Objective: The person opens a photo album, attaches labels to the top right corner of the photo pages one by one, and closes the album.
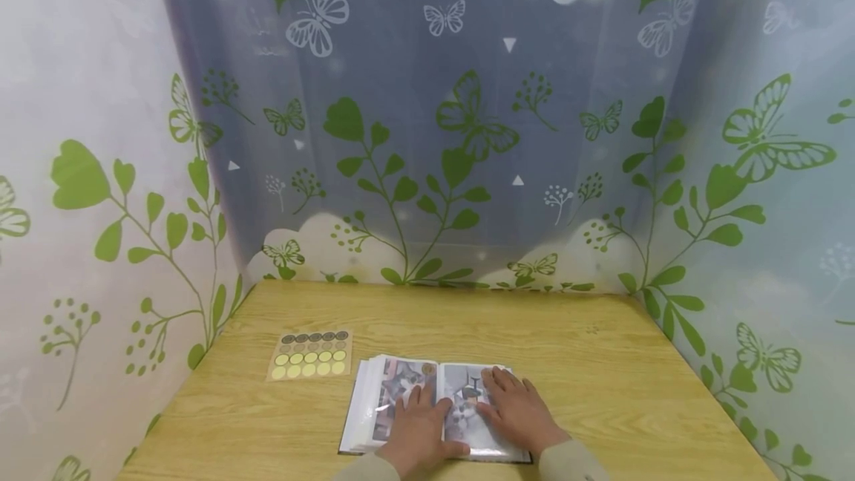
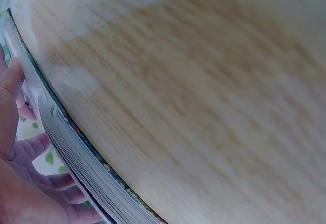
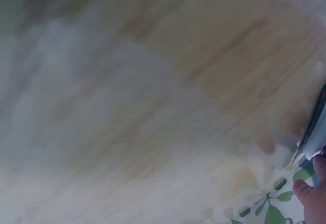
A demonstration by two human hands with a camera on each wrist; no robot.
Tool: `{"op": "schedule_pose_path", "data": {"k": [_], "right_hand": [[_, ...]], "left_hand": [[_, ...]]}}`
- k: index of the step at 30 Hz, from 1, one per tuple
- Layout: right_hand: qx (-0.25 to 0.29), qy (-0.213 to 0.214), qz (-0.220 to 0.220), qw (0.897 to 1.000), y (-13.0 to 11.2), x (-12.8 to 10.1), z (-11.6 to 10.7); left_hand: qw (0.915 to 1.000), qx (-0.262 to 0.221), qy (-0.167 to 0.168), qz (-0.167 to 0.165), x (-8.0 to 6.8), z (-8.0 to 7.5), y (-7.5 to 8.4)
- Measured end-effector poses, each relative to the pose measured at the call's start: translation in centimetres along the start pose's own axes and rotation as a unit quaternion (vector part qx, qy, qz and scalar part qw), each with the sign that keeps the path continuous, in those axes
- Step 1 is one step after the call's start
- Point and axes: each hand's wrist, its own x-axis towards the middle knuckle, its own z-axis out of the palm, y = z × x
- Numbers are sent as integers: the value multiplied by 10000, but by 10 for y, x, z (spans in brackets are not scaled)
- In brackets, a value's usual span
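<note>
Wooden table under both hands, as I read it from the head view. My left hand lies flat, fingers straight, on the left page of the open photo album; it grasps nothing. My right hand lies flat in the same way on the right page, fingers extended and spread, pressing the plastic sleeve. Both hands are side by side, close to the album's centre fold. The album sits at the near edge of the table, directly beneath the hands, its stacked pages showing past the left hand in the left wrist view. A sticker sheet with rows of round dots lies beyond and left of the left hand, apart from the album. Printed curtains with green leaves and butterflies enclose the table on three sides.
</note>
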Motion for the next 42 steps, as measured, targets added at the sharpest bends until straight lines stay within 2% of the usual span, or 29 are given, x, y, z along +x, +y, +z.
{"op": "schedule_pose_path", "data": {"k": [13, 17, 22, 28, 36, 42], "right_hand": [[-75, 297, 268, 9992, 1, 2, -2], [-121, 366, 160, 9991, -7, 7, -1], [-134, 181, -4, 9997, -16, 9, -1], [-210, 282, -124, 9993, -16, 10, -1], [-232, 183, -133, 9995, -13, 8, 2], [-201, 91, 75, 9997, -16, 9, -2]], "left_hand": [[9999, 37, 81, 76, 0, 1, -2], [9999, 47, 123, 62, -1, 1, -1], [9999, 86, 128, 53, -1, 2, -1], [9997, 171, 147, 75, -1, 2, -1], [9999, 71, -60, 44, -2, -1, -2], [9993, -276, 253, -56, 5, -7, -10]]}}
